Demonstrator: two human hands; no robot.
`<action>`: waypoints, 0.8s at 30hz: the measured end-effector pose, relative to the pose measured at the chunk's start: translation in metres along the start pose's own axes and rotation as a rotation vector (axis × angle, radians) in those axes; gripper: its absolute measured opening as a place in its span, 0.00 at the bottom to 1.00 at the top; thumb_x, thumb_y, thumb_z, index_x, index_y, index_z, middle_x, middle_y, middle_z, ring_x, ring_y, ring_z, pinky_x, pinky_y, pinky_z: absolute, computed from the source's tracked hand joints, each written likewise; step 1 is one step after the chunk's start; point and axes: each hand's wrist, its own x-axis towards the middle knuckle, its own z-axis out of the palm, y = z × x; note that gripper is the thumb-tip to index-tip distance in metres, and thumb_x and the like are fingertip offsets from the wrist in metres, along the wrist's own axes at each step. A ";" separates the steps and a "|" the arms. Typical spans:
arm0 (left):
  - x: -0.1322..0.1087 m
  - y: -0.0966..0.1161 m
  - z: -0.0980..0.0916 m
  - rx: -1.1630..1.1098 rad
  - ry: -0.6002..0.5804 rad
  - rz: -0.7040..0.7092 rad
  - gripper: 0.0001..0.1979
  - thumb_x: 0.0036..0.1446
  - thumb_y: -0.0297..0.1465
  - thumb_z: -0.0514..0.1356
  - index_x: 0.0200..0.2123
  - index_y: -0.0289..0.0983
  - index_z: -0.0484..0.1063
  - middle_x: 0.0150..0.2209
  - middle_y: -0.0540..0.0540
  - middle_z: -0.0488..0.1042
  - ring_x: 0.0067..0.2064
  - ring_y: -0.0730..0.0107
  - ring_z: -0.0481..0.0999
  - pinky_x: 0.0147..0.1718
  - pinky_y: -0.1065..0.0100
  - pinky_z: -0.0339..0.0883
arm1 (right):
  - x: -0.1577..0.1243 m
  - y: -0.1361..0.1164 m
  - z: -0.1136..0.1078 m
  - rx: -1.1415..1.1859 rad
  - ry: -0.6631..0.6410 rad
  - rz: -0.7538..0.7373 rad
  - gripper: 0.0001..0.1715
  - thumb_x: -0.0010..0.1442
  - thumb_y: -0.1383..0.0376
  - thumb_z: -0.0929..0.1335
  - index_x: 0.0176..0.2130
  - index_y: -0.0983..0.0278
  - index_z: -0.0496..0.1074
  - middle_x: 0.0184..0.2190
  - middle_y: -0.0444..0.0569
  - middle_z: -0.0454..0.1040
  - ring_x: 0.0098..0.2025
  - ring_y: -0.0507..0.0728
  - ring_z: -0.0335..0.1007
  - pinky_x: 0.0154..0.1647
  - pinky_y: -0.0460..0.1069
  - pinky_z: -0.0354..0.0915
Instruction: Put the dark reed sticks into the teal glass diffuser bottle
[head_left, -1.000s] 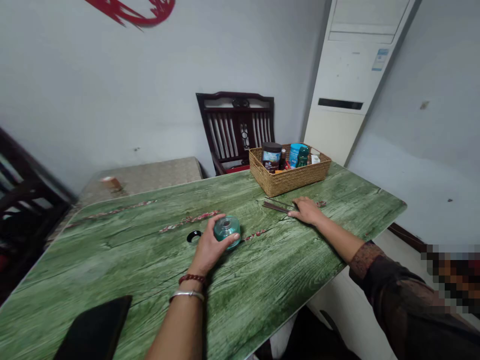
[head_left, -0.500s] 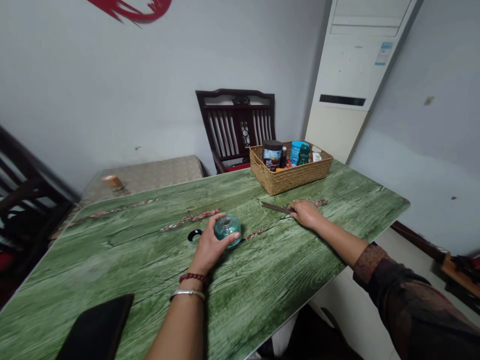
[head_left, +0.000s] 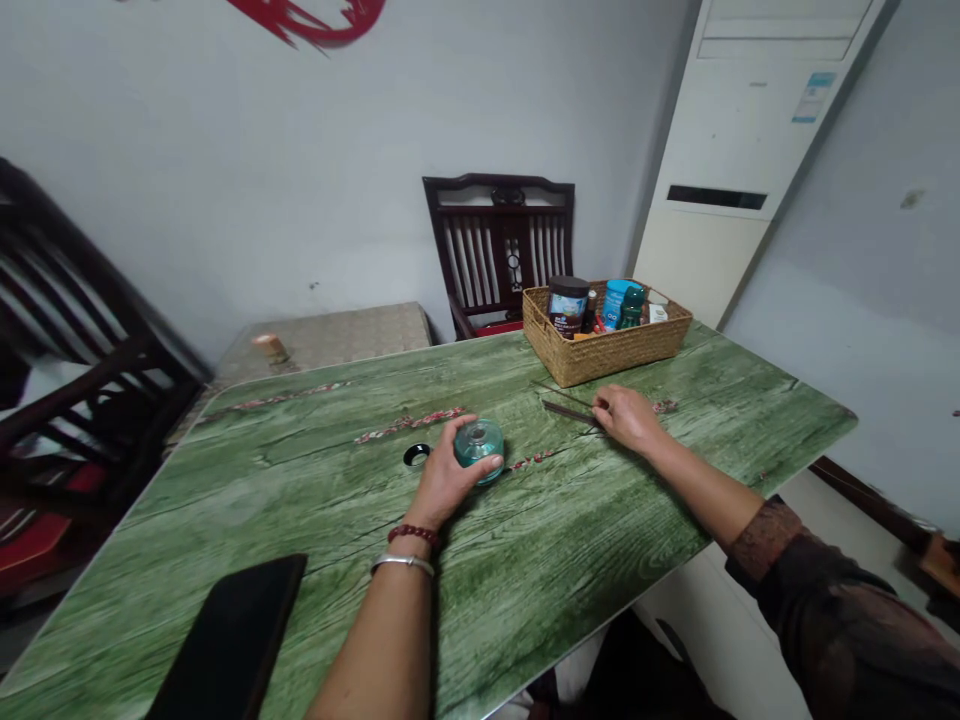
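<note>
Pale wall (head_left: 337, 150), dark wooden chairs (head_left: 499, 240)

You have a broad lane over the green wood-grain tabletop (head_left: 547, 560) between your left forearm and the near edge, right of it. The gap between the teal glass bottle (head_left: 491, 438) in your left hand (head_left: 454, 468) and the dark thin sticks (head_left: 568, 411) at your right hand (head_left: 627, 412) is narrower. Beyond the sticks, the wicker basket (head_left: 626, 350) bars your way. Leftward, the black ring (head_left: 417, 455) crowds your left hand, while tabletop separates your forearm from the black smartphone (head_left: 229, 640)
</note>
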 end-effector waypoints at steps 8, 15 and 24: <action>-0.002 0.003 -0.001 -0.026 -0.034 0.021 0.39 0.45 0.45 0.69 0.57 0.38 0.61 0.54 0.39 0.72 0.55 0.52 0.73 0.56 0.52 0.64 | 0.028 -0.085 -0.040 1.081 0.267 -0.133 0.12 0.57 0.56 0.69 0.32 0.62 0.68 0.26 0.42 0.74 0.24 0.51 0.68 0.27 0.47 0.66; -0.003 0.003 -0.001 -0.086 -0.018 0.043 0.37 0.43 0.42 0.70 0.55 0.38 0.63 0.51 0.41 0.74 0.52 0.54 0.74 0.53 0.54 0.66 | 0.042 -0.135 -0.032 1.264 0.278 -0.210 0.16 0.57 0.52 0.70 0.36 0.61 0.68 0.30 0.44 0.76 0.27 0.50 0.71 0.28 0.46 0.71; -0.009 0.004 -0.001 -0.137 -0.031 0.004 0.39 0.41 0.42 0.71 0.56 0.38 0.62 0.51 0.41 0.73 0.50 0.56 0.74 0.53 0.56 0.64 | 0.046 -0.153 0.010 1.054 0.281 -0.196 0.07 0.58 0.61 0.68 0.34 0.63 0.71 0.28 0.44 0.74 0.29 0.52 0.70 0.32 0.47 0.66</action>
